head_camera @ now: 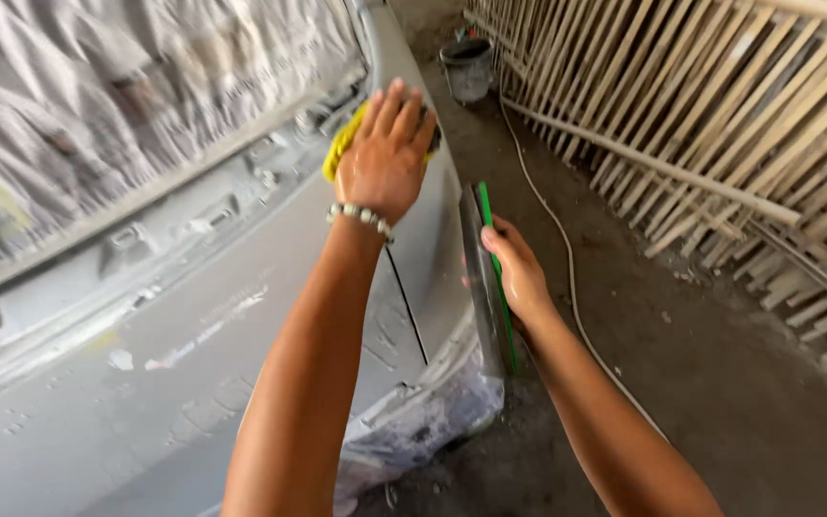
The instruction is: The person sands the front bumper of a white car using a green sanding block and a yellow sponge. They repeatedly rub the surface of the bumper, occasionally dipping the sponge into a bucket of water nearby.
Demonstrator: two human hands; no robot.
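Note:
My left hand [385, 153] presses flat on a yellow sponge [342, 144] against the grey sanded rear panel of a car [193, 325], near its upper right corner. A bead bracelet [361, 216] circles that wrist. My right hand [517, 273] grips a long flat block with a green strip [490, 278], held upright beside the car's right edge. The car's rear window is masked with crinkled paper [98, 105]. Plastic sheeting [433, 412] wraps the lower corner of the car.
A bamboo slat fence [720, 124] runs along the right. A white hose [567, 258] lies on the dirt floor [720, 402]. A grey bucket [468, 69] stands at the far end by the fence.

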